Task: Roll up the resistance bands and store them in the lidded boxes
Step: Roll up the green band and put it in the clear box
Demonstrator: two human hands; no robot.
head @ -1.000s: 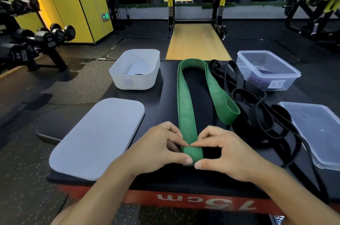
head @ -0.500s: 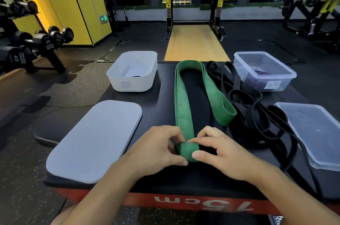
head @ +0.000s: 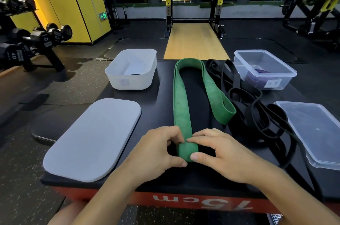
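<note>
A wide green resistance band [head: 181, 101] lies in a long loop down the middle of the black platform. Its near end is turned over into a small roll. My left hand [head: 158, 148] pinches the roll's left side and my right hand [head: 219, 151] pinches its right side, thumbs in front, fingertips on top. A tangle of black bands [head: 252, 103] lies to the right of it. A white open box [head: 131, 69] stands at the back left, its grey lid [head: 92, 138] flat in front of it. A clear box [head: 263, 69] holding a purple band stands back right, its clear lid [head: 314, 131] nearer.
The platform [head: 156, 99] has a red front edge marked 75 cm just under my forearms. Dumbbells on a rack [head: 35, 40] stand on the floor to the left. A squat rack with a wooden strip [head: 195, 40] is beyond the platform.
The green roll at the near end has grown a turn thicker. Both hands have crept slightly forward along the band with it.
</note>
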